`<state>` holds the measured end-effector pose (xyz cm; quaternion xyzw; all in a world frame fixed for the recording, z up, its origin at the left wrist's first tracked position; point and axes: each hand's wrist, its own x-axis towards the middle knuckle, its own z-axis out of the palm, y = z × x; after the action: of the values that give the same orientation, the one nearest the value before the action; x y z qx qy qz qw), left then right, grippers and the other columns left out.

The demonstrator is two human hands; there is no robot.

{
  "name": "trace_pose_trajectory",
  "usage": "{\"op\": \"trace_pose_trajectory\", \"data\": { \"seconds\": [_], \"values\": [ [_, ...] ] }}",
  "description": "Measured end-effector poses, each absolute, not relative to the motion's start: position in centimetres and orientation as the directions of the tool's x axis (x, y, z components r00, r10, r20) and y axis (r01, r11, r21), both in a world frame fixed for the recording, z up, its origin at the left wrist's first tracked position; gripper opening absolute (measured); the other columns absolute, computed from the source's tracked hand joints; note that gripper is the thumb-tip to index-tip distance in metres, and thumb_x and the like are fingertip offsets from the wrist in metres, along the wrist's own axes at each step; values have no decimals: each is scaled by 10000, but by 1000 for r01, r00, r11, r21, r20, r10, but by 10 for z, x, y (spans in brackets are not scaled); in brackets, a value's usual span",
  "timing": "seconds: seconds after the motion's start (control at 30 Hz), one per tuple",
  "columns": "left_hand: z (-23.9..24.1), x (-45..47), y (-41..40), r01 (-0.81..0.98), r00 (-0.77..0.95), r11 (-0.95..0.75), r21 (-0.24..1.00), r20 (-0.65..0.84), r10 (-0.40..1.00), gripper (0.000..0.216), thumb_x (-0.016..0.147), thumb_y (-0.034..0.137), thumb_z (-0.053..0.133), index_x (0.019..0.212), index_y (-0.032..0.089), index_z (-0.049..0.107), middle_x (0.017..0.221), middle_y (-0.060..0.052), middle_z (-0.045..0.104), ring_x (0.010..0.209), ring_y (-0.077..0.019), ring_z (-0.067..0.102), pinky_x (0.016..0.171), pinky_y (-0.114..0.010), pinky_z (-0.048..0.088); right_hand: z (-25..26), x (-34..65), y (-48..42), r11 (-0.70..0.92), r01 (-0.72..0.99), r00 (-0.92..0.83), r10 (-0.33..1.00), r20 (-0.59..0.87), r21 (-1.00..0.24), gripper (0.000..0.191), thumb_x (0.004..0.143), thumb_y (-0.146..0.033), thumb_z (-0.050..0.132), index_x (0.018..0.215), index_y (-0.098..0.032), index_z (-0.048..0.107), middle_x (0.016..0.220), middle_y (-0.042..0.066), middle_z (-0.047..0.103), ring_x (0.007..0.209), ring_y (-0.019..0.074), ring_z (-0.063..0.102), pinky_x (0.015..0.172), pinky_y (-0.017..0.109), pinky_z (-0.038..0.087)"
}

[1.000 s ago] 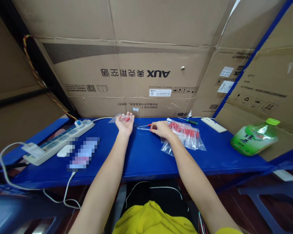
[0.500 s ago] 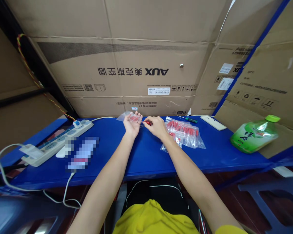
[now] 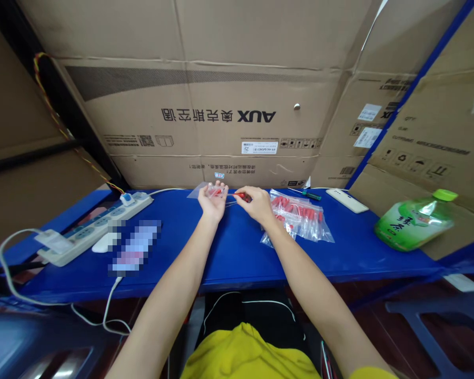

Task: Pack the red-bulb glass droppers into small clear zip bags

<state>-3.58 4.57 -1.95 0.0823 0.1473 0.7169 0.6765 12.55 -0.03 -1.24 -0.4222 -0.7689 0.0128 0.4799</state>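
My left hand (image 3: 212,202) is raised palm up over the blue bench (image 3: 229,252), its fingers curled round a small clear plastic bag (image 3: 205,189) with red pieces inside. My right hand (image 3: 256,204) is closed in a pinch on a small red-handled tool (image 3: 240,196), whose thin tip points left into the mouth of the bag. The two hands nearly touch. Just right of my right hand lies a pile of clear bags with red parts (image 3: 300,218).
A white power strip (image 3: 90,231) with cables lies at the left, a blurred object (image 3: 134,247) beside it. A green-handled screwdriver (image 3: 308,195), a white flat device (image 3: 346,200) and a green drink bottle (image 3: 416,220) lie at the right. Cardboard boxes (image 3: 221,116) wall the back.
My right hand picked the red-handled tool up off the bench and carried it left to the bag. My left hand shifted slightly right and lifted the bag toward it.
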Motion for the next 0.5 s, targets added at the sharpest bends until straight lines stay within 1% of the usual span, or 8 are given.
{"op": "trace_pose_trajectory", "data": {
  "seconds": [0.07,0.1,0.2,0.27,0.3,0.37,0.43,0.5],
  "values": [
    [-19,-26,41,-938,-35,-17,346,-46,998,75,865,222,514,858,195,583,875,-71,727,808,-191,704,931,-384,568,-18,118,2,642,632,-223,687,692,-434,148,959,-317,680,1042,-253,785,927,21,782,810,185,693,835,302,504],
    [-18,-21,39,-933,-10,1,359,-29,1000,76,863,215,519,857,191,592,875,-73,729,796,-189,702,928,-379,567,-21,114,3,644,625,-242,698,674,-442,169,957,-297,679,1082,-256,784,973,28,785,843,190,701,844,303,511],
    [-17,-9,33,-917,64,66,393,-20,998,89,852,193,541,888,179,622,877,-71,734,793,-190,708,955,-386,559,-27,106,5,665,588,-287,704,650,-461,257,953,-218,636,1173,-250,764,1181,55,768,1028,220,706,922,323,523],
    [-17,-6,31,-914,70,75,399,-25,997,118,835,168,542,914,180,629,883,-67,740,809,-195,715,981,-402,552,-30,104,7,669,569,-288,707,646,-478,291,971,-197,584,1206,-249,747,1254,63,750,1113,231,693,971,340,516],
    [-17,-6,30,-914,65,70,399,-25,998,139,823,150,537,924,183,627,896,-66,745,820,-198,719,989,-409,551,-31,104,8,658,560,-270,719,641,-503,296,982,-203,568,1220,-253,736,1241,61,756,1103,229,698,968,341,518],
    [-17,-8,30,-912,57,61,406,-21,998,191,799,113,524,945,189,621,949,-67,760,853,-203,728,994,-420,552,-32,105,9,609,536,-193,762,618,-584,271,992,-245,578,1224,-257,719,1148,47,783,989,215,722,904,327,533],
    [-16,-9,29,-905,62,64,421,-19,998,238,784,95,515,973,193,622,1006,-70,770,893,-215,739,991,-433,559,-33,105,10,552,506,-108,803,586,-663,215,978,-298,621,1160,-254,727,1019,22,798,819,193,717,803,304,535],
    [-16,-7,28,-894,68,73,442,-27,997,269,776,96,512,998,192,631,1036,-77,776,951,-236,748,992,-446,565,-33,105,10,519,495,-58,820,570,-697,158,949,-331,664,1052,-249,751,937,5,798,725,180,691,745,293,522]
  ]
}}
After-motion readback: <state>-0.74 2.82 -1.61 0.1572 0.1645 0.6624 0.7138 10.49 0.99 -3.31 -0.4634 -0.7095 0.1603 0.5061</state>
